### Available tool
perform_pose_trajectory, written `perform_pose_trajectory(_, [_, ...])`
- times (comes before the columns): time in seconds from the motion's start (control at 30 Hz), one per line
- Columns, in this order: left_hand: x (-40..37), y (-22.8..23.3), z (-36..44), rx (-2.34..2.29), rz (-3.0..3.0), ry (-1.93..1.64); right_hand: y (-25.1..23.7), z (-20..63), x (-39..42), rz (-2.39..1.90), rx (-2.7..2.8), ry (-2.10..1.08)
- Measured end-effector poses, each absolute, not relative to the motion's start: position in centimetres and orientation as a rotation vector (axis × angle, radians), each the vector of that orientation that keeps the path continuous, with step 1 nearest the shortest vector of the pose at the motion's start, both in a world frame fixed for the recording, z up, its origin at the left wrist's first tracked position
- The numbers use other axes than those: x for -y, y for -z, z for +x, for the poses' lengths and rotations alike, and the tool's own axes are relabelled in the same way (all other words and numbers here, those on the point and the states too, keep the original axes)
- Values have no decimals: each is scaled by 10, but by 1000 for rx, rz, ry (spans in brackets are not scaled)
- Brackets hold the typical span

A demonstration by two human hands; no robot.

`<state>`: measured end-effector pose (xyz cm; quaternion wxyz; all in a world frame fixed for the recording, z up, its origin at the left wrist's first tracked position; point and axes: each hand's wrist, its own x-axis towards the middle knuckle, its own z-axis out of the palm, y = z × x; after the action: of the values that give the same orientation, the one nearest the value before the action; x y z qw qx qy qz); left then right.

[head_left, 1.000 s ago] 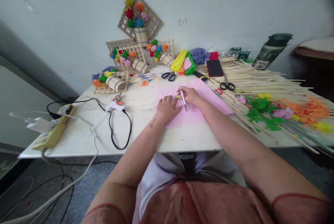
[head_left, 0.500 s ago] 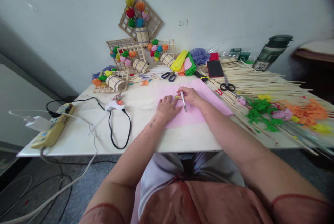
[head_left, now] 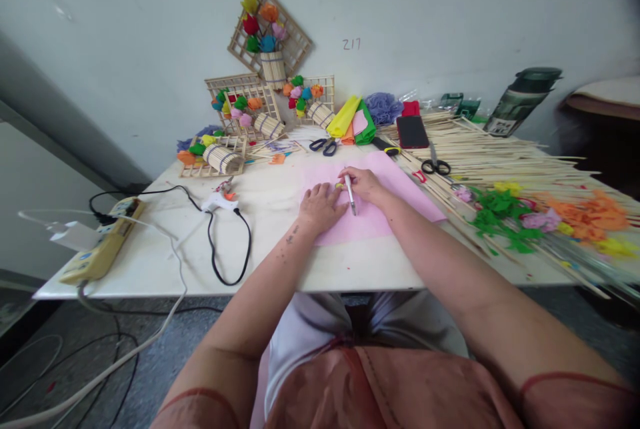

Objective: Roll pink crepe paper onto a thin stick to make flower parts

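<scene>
On table (head_left: 365,269) | flat, pale-pink sheet (head_left: 403,182) | left hand (head_left: 321,207) spread upon it | right hand (head_left: 365,184) clasping white pen (head_left: 350,195)

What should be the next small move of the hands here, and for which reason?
Perhaps the right hand should draw the pen slowly along the yellow scrap: it holds the pen close to that scrap, over the pink paper, where the left hand lies spread. The writing tip is hard to make out.

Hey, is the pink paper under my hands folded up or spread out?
Spread out: the pink paper lies flat on the table, showing around your left hand and right hand. Any doubling underneath, I cannot tell.
</scene>
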<state>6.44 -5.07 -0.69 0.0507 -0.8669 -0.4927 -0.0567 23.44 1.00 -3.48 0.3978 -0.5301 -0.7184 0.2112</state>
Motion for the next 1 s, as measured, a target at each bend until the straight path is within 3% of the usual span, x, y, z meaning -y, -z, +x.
perform_pose_trajectory(0.37, [51,3,66,1484,-2650,159,19,236,-1,-1289,1495,-572])
perform_pose_trajectory(0.63, [43,-24,80,1515,-2624,-177,22,238,-7,-1348,1516,-547])
perform_pose_trajectory(1.0, [53,-13,86,1577,-2600,37,25,232,-5,-1290,1610,-604])
